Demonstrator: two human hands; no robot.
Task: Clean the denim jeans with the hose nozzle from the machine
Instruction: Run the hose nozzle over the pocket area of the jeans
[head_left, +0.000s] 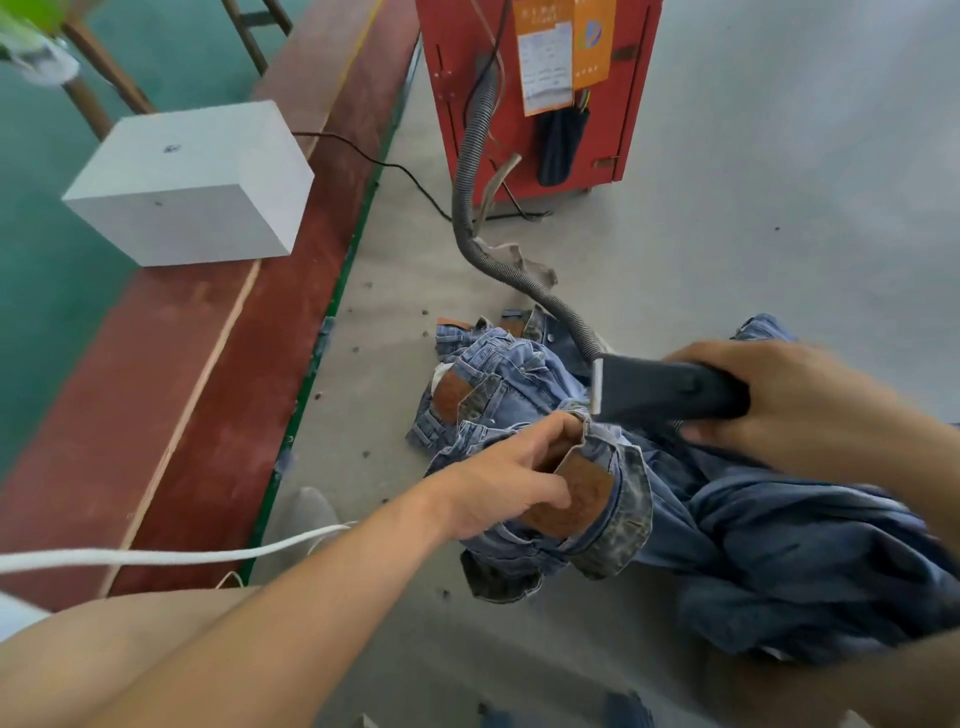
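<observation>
- Cleaning is under way: hose nozzle (670, 388) is gripped by the right hand (789, 400), mouth at the denim jeans (597, 467).
- Waistband is pinched by the left hand (506, 480), apparently held open.
- Next, the nozzle is to be drawn along the held fabric.

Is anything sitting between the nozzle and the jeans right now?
Nothing visible. The right hand holds the nozzle with its mouth right over the jeans, while the left hand grips the waistband beside it.

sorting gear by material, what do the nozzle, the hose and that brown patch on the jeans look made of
Nozzle: smooth matte black, probably hard plastic, with a pale strip at its mouth.
Hose: grey, ribbed and bending freely, likely corrugated flexible plastic.
Brown patch on the jeans: tan with a dull grain, leather or imitation; which one can't be told.
</observation>
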